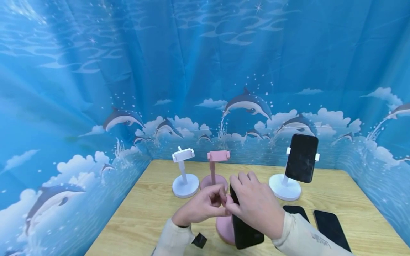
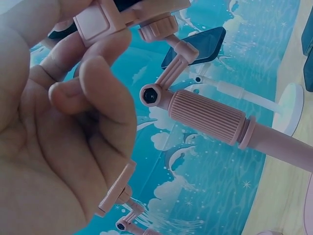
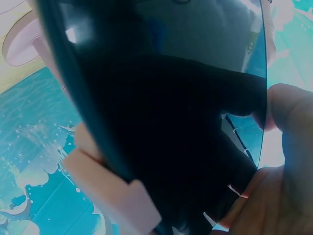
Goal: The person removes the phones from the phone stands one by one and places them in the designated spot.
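My right hand (image 1: pixel 257 204) holds a black phone (image 1: pixel 246 234), with fingers along one edge in the right wrist view. Close beside it, the fingertips of my left hand (image 1: pixel 203 206) grip one end of a pink phone-stand clamp (image 2: pixel 95 22). Below that clamp run the stand's knob (image 2: pixel 159 28), hinged arm and ribbed collar (image 2: pixel 208 116). Its round pink base (image 1: pixel 225 227) rests on the table, partly behind the phone. A pink clamp end (image 3: pixel 115 196) lies against the phone's edge in the right wrist view; whether the far side is seated is hidden.
Behind my hands stand a white phone stand (image 1: pixel 185 186) and another pink stand (image 1: pixel 218 156). At the right, a white stand (image 1: pixel 285 188) carries an upright phone (image 1: pixel 302 158). Two phones lie on the wooden table (image 1: pixel 134 213) near my right sleeve, one (image 1: pixel 331 227) farther right.
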